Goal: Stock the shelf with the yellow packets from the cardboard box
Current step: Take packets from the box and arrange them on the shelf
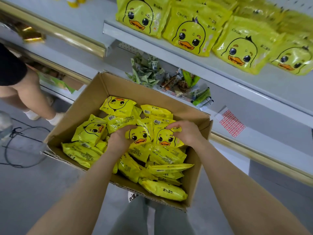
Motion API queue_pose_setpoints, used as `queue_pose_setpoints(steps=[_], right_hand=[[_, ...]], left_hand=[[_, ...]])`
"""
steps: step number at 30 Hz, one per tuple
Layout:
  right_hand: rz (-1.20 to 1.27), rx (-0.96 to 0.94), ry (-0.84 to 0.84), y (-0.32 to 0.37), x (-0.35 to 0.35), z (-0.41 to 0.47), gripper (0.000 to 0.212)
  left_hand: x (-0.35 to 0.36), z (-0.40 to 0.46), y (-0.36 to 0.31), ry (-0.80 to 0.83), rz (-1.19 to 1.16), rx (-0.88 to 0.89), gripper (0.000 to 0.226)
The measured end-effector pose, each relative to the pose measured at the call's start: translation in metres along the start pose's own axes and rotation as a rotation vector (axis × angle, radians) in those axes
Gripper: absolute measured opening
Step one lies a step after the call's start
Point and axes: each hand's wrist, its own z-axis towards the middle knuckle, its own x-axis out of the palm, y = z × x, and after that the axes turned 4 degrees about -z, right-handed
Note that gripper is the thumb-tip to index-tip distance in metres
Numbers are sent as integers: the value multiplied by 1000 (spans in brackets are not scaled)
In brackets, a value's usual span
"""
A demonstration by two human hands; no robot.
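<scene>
Both hands in the cardboard box (94,106), left hand (118,141) and right hand (184,133) fingers curled on duck packets (138,135), next lifting them to the shelf (169,53).

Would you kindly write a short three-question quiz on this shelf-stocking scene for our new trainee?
1. True or false: the cardboard box is empty.
2. Each hand has its grip on what?
A) a yellow packet
B) a box flap
C) the shelf edge
3. What animal face is printed on the packets on the shelf?

Key:
1. False; many packets lie inside.
2. A: left hand on one duck-face packet, right hand on the next packet.
3. A duck.
</scene>
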Motion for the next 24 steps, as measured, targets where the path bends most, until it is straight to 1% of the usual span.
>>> queue_pose_setpoints(steps=[3,6,12,15,20,24], right_hand=[[85,-20,-129,-2,-19,-13,31],[96,-17,-237,-3,-40,-27,30],[209,-64,-379,-9,-84,-60,23],[262,-84,-482,-19,-101,-77,28],[375,-137,-613,-41,-135,-102,38],[476,-167,-671,-63,-164,-119,41]], left_hand=[[-9,-7,-13,-33,-81,68,54],[-20,-12,-29,-57,-187,128,54],[-42,-20,-74,-57,-293,217,51],[-50,-25,-101,-38,-332,295,53],[-56,-32,-149,17,-316,432,54],[-53,-37,-192,39,-322,523,55]])
